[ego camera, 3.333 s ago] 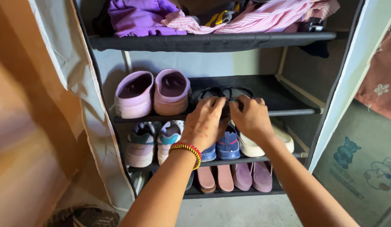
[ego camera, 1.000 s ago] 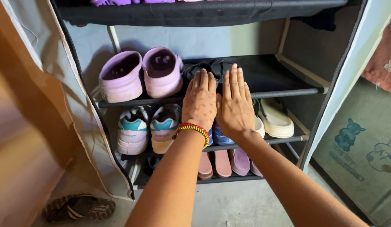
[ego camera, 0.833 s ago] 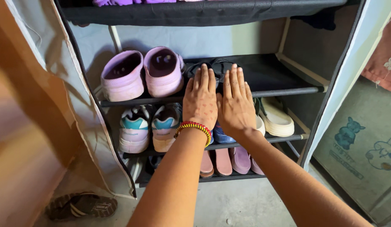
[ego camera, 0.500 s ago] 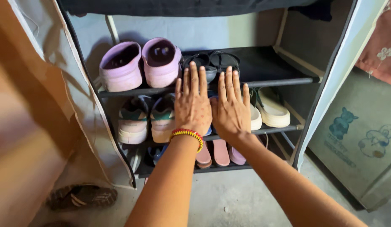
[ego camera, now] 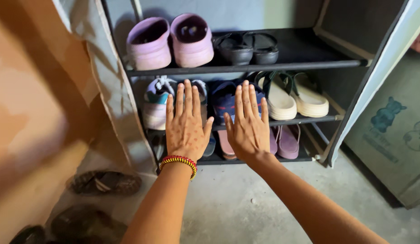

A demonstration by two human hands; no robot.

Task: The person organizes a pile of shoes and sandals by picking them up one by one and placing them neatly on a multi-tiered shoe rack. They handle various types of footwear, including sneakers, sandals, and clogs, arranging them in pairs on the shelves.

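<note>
From the head view, our left hand [ego camera: 186,129] and right hand [ego camera: 248,129] hover flat before the rack [ego camera: 246,68], fingers spread wide and holding nothing. Nearest them, on the middle shelf, sit the sneakers [ego camera: 158,101] and blue shoes [ego camera: 225,99]; we probably touch neither, though depth is hard to judge. Black sandals [ego camera: 248,47] lie on the shelf above, beside the lilac clogs [ego camera: 171,40]. To reach in well, we should keep our palms level and clear of the front rails.

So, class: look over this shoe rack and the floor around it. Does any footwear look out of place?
Yes. Dark sandals lie loose on the floor left of the rack, more below them, while the other pairs sit on shelves. Both hands, left and right, are open and hold nothing.
</note>
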